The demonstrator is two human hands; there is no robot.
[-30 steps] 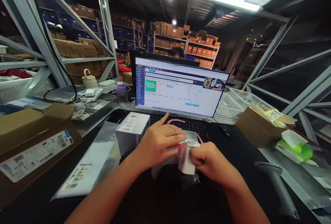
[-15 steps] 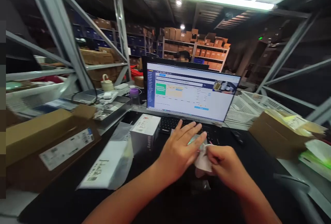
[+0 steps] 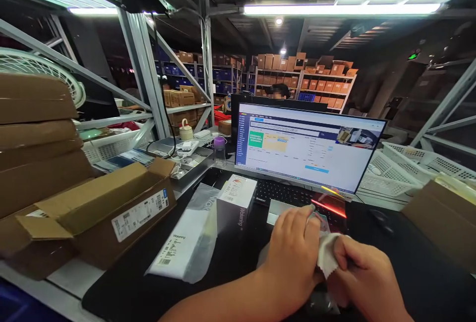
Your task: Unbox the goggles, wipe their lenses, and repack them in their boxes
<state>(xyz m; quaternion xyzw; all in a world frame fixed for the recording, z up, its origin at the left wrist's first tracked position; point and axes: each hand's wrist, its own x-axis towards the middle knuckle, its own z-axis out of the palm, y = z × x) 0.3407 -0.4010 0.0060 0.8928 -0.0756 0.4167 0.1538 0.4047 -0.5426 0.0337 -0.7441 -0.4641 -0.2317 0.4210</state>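
Both of my hands meet low in the view, in front of the keyboard (image 3: 286,194). My left hand (image 3: 293,252) has its fingers curled over a small item with a pink or red cord (image 3: 320,217); what it grips is mostly hidden. My right hand (image 3: 366,275) pinches a small white cloth-like pouch (image 3: 326,252) between thumb and fingers. A clear plastic bag lies under the hands on the black desk mat (image 3: 230,272). A red scanner line (image 3: 329,208) glows just beyond the left fingers.
A monitor (image 3: 305,146) stands behind the keyboard. A white product box (image 3: 236,202) and a labelled plastic mailer (image 3: 182,245) lie left of my hands. Open cardboard boxes (image 3: 107,213) fill the left; another carton (image 3: 442,223) and white baskets (image 3: 394,173) sit right. A person is behind the monitor.
The camera turned left, so hands and monitor now sit further right and lower. My left fingers, spread before, have curled over the item. A red scanner line now shows.
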